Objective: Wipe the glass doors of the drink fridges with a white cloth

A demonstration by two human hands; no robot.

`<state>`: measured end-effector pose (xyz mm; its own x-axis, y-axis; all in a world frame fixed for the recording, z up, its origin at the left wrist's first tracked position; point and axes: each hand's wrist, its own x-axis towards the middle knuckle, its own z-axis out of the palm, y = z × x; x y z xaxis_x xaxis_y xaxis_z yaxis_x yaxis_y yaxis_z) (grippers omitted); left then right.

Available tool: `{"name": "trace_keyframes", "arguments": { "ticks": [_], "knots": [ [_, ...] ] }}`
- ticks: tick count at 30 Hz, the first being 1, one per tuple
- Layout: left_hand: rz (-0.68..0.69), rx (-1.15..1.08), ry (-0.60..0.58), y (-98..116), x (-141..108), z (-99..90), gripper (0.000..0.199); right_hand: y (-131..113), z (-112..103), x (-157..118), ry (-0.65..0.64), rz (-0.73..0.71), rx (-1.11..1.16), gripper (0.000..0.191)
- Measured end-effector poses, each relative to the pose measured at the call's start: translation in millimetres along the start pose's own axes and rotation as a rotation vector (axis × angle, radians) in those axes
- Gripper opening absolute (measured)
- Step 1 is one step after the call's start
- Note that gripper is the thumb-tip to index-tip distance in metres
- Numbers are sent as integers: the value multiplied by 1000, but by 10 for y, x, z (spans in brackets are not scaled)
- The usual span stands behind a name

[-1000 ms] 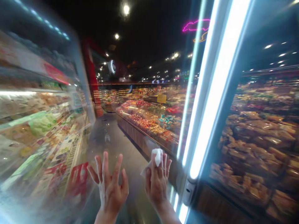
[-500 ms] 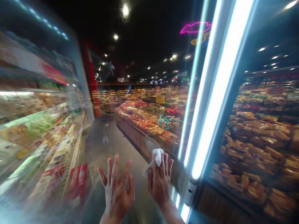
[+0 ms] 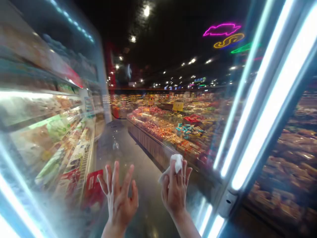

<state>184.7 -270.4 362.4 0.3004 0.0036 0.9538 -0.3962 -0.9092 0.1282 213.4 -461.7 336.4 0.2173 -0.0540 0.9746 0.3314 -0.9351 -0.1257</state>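
My left hand (image 3: 121, 198) is raised with its fingers spread and nothing in it. To its right, my right hand (image 3: 175, 191) holds a thin, crumpled white tissue (image 3: 177, 162) under its palm and fingers. Part of the tissue sticks out between the fingertips, and another part shows at the thumb side. Both palms face away from me, toward what looks like a clear pane with hazy reflections. Whether the left palm touches that pane I cannot tell.
Bright light tubes (image 3: 272, 105) stand in a slanted frame on the right. Refrigerated shelves (image 3: 61, 145) of packaged food line the left. Beyond the hands lie a grey floor (image 3: 119, 142) and a long bin (image 3: 151, 148) heaped with wrapped goods. Neon signs (image 3: 229, 40) glow above.
The view has turned left, so the light tubes sit farther right. My right hand and the tissue appear slightly farther right; my left hand slightly farther left, still spread. Light streaks now show at lower left.
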Motion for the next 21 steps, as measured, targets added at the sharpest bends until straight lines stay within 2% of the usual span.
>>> {"name": "trace_keyframes", "arguments": {
  "ticks": [2,4,6,9,11,16,18,21],
  "knots": [
    [-37,10,2,-124,-9,-69,80,-75,22,74,35,127,23,70],
    [-75,4,1,-240,-31,-127,80,-199,60,105,53,191,46,69],
    [-94,-4,3,-346,-56,-178,80,-380,118,61,28,111,52,70],
    [-93,12,9,-501,-88,-258,78,-652,213,-57,-30,-142,43,73],
    [-97,29,9,-608,-110,-313,79,-767,260,-80,-28,-186,39,73],
    [-113,35,5,-858,-182,-427,85,-979,337,-34,14,79,91,72],
    [-113,38,1,-931,-204,-464,86,-1131,373,-102,3,8,119,72],
    [-119,46,-2,-1010,-215,-519,87,-1348,418,-246,-101,-247,137,65]
  ]
}}
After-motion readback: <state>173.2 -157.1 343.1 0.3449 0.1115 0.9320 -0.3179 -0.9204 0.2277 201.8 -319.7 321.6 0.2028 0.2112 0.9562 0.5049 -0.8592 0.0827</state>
